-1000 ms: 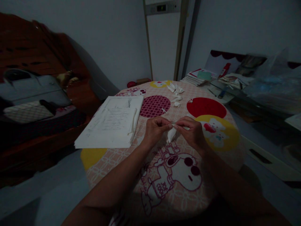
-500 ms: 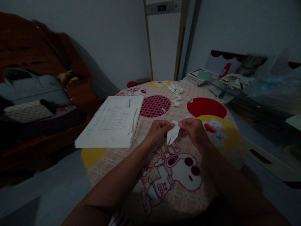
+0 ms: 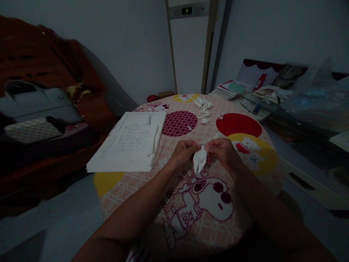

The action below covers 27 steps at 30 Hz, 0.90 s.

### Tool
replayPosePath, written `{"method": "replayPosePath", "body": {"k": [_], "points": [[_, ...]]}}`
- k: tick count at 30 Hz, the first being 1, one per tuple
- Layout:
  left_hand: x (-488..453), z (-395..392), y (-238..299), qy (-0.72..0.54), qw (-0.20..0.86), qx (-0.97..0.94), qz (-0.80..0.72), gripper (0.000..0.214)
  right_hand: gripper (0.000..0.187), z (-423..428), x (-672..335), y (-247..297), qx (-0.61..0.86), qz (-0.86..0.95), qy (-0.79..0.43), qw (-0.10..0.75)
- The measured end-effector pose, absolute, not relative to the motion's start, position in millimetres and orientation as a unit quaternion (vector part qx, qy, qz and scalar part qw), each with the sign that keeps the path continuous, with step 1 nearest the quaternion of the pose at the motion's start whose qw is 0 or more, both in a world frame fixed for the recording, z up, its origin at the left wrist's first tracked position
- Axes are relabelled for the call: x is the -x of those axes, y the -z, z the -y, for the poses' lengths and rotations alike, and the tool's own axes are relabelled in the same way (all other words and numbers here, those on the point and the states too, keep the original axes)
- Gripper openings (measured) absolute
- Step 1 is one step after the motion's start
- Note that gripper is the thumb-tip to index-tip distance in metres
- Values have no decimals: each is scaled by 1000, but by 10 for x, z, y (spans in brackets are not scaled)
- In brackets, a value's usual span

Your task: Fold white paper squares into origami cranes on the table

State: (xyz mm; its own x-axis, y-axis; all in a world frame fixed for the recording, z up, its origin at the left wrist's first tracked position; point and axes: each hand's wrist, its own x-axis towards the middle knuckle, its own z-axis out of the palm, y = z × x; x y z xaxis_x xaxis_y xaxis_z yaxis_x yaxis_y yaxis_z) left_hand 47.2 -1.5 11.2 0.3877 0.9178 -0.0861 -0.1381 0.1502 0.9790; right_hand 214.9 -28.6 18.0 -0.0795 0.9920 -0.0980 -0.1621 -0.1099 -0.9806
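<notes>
A small piece of folded white paper (image 3: 200, 160) hangs between my two hands, above the patterned tablecloth (image 3: 136, 189). My left hand (image 3: 185, 150) pinches its upper left edge between thumb and finger. On the other side, my right hand (image 3: 220, 150) grips the upper right corner in the same way. The paper's lower end splits into two points. Beyond my hands lie several crumpled or folded white paper pieces (image 3: 204, 104) in a loose row. Left of my hands rests a stack of white sheets (image 3: 128, 140) with writing on top.
A glass-topped table (image 3: 289, 109) on the right bears papers, a red bottle (image 3: 260, 82) and a clear plastic bag (image 3: 313, 94). On the left, a wooden bench (image 3: 89, 98) holds a pale handbag (image 3: 51, 103). A tall white cabinet unit (image 3: 189, 54) stands behind.
The folded paper has turned to hang lower and straighter, and its two lower points have spread apart. My right hand has shifted slightly left; both hands keep their pinch.
</notes>
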Motion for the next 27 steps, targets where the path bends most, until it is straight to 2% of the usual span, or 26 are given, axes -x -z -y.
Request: {"method": "replayPosePath", "body": {"k": [5,17,22,27], "points": [[-480,19,-107,-400,653,-510,-391,29,20,301,-2127,-204,462,442,-590,493],[-505,45,-120,-417,645,-526,-366,42,20,299,-2123,-199,447,432,-616,484],[-520,34,-101,-402,679,-494,-365,36,17,281,-2141,-194,459,413,-620,485],[-501,8,-108,-442,674,-492,-327,32,15,255,-2172,-195,452,381,-641,490]]}}
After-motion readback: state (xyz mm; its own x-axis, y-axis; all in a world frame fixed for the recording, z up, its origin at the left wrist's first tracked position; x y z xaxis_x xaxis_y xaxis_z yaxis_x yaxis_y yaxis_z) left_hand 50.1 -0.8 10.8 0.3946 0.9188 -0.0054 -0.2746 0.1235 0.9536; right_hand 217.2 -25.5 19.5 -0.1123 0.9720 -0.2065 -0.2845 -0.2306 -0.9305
